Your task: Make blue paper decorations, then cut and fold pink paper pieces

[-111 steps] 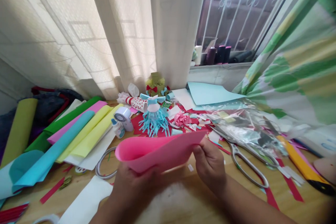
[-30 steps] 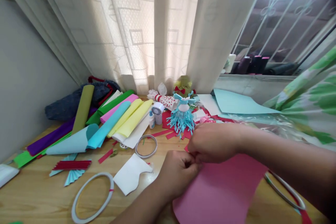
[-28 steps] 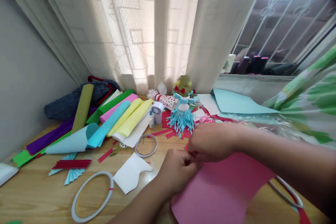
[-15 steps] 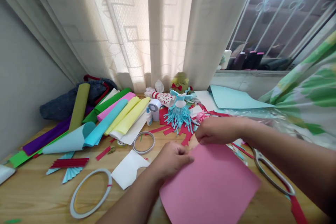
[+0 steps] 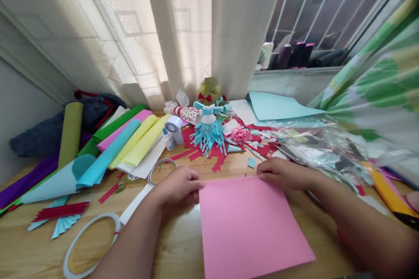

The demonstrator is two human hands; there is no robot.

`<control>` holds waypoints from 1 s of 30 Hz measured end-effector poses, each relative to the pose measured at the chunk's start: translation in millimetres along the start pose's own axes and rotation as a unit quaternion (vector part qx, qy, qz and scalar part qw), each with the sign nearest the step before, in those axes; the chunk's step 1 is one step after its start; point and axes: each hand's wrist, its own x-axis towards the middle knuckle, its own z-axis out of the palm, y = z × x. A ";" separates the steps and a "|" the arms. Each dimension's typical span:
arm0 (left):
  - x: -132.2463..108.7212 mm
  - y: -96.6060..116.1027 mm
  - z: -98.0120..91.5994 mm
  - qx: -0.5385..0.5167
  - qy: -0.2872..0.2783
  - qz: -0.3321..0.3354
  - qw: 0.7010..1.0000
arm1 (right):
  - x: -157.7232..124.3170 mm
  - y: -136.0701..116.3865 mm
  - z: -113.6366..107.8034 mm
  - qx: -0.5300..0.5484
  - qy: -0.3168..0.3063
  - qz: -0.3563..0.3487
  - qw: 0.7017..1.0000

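Note:
A flat pink paper sheet spans the space between my hands at the front of the wooden table. My left hand pinches its upper left corner between thumb and fingers. At the upper right corner, my right hand has its fingers closed on the edge. Just beyond the sheet stands a light blue fringed paper figure among red paper scraps. A small blue scrap lies near my right hand.
Rolled coloured papers lie at the left, near a large tape ring and folded red paper. A glue bottle stands behind a smaller ring. Clear plastic and a yellow-orange tool are at the right.
The pink sheet has turned so its top edge is nearly level. My hands have moved apart to its two upper corners. The view has shifted to the right.

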 end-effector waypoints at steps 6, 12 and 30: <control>-0.3 4.4 -4.8 0.120 0.040 0.022 0.992 | -21.2 -4.0 18.4 -0.008 0.032 0.031 0.999; -7.0 8.3 -6.3 0.231 0.126 0.015 0.965 | -34.6 -15.0 36.8 -0.022 0.086 0.078 0.993; -17.4 50.7 115.1 0.364 0.038 0.027 0.930 | -71.3 -13.0 66.4 0.010 0.278 0.097 0.956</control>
